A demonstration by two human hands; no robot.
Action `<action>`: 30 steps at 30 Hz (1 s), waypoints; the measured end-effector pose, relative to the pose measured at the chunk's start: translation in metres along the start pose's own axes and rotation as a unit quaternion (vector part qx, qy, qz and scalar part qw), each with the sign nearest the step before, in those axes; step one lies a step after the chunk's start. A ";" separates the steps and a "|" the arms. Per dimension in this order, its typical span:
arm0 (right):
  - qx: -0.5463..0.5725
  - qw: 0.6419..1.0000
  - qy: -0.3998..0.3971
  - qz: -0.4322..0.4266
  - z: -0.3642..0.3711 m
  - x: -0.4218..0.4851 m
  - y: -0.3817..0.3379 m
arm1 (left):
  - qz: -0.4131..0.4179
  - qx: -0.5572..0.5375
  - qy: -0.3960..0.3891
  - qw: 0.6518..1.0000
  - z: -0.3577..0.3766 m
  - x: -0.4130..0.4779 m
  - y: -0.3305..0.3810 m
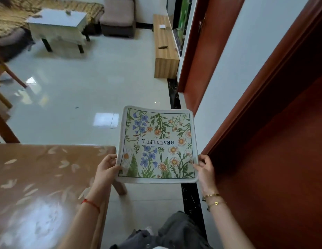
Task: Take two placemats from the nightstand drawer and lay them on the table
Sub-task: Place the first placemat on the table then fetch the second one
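Floral cloth sat between both my hands. My left hand (107, 169) pinched the near left edge of the placemat (158, 141), thumb on top and fingers curled beneath. My right hand (206, 170) was curled round the near right edge. A red string (91, 203) circled my left wrist and gold bracelets (213, 196) hung on my right.

The placemat was held flat in the air, off the bench (39, 177), just right of its near corner and above the floor (75, 96). Its printed face was up: blue and orange flowers, green ferns, a white border, and the word BEAUTIFUL reading upside down to me. Whether a second mat lay under it, I could not tell.

The bench had a glossy brown top patterned with pale leaves and stretched off to my left. My grey trousers (174, 230) showed below the mat.

To my right stood a red-brown door (282, 177), with a white wall (237, 69) beyond it. Pale, shiny tiles ran ahead to a long wooden cabinet (165, 51) by the wall. A low pale table (57, 18) stood at the far left in front of a sofa (12, 15) with a patterned cover.
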State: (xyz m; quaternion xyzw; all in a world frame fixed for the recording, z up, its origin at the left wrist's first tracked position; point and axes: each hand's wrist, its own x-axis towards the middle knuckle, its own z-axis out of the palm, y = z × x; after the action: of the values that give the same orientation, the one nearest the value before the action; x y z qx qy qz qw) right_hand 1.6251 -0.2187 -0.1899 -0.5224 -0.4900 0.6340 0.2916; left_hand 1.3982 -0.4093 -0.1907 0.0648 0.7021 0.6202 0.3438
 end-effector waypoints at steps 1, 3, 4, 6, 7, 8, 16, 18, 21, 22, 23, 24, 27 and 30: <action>-0.001 1.000 -0.006 0.003 0.008 0.011 -0.003 | -0.003 -0.003 0.001 1.000 0.001 0.007 0.005; -0.010 1.000 -0.021 0.008 0.030 0.042 -0.008 | -0.012 -0.012 0.013 1.000 0.001 0.032 0.013; -0.017 0.999 -0.030 0.009 0.042 0.058 -0.012 | -0.015 -0.018 0.023 0.999 0.000 0.047 0.016; -0.029 0.998 -0.050 0.012 0.066 0.093 -0.020 | -0.019 -0.028 0.045 0.998 -0.002 0.078 0.022; -0.035 0.997 -0.061 0.012 0.079 0.111 -0.026 | -0.023 -0.033 0.054 0.998 -0.002 0.093 0.026; -0.038 0.997 -0.073 0.011 0.091 0.129 -0.032 | -0.028 -0.034 0.064 0.997 -0.001 0.108 0.030; -0.087 0.979 -0.185 -0.004 0.198 0.292 -0.108 | -0.041 -0.107 0.139 0.984 0.022 0.239 0.092; -0.101 0.971 -0.215 -0.013 0.229 0.331 -0.128 | -0.030 -0.124 0.164 0.978 0.025 0.269 0.108; -0.125 0.959 -0.253 -0.026 0.278 0.376 -0.153 | -0.025 -0.141 0.197 0.970 0.024 0.305 0.129; -0.133 0.954 -0.266 -0.029 0.294 0.388 -0.158 | -0.024 -0.143 0.207 0.968 0.022 0.315 0.134; -0.139 0.950 -0.279 -0.032 0.311 0.398 -0.163 | -0.024 -0.149 0.219 0.964 0.019 0.324 0.139; -0.146 0.944 -0.293 -0.035 0.329 0.408 -0.167 | -0.025 -0.158 0.232 0.960 0.015 0.333 0.145; -0.159 0.929 -0.331 -0.038 0.381 0.429 -0.175 | -0.030 -0.179 0.278 0.943 -0.001 0.357 0.156; -0.162 0.914 -0.372 -0.031 0.436 0.444 -0.179 | -0.032 -0.195 0.322 0.926 -0.025 0.383 0.161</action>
State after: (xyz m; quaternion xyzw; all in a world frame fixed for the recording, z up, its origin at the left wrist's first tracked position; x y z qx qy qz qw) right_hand 1.0601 0.0971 -0.2024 -0.2736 -0.6748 0.6852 0.0198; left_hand 1.0415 -0.1960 -0.1978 -0.2292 0.6417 0.7211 0.1252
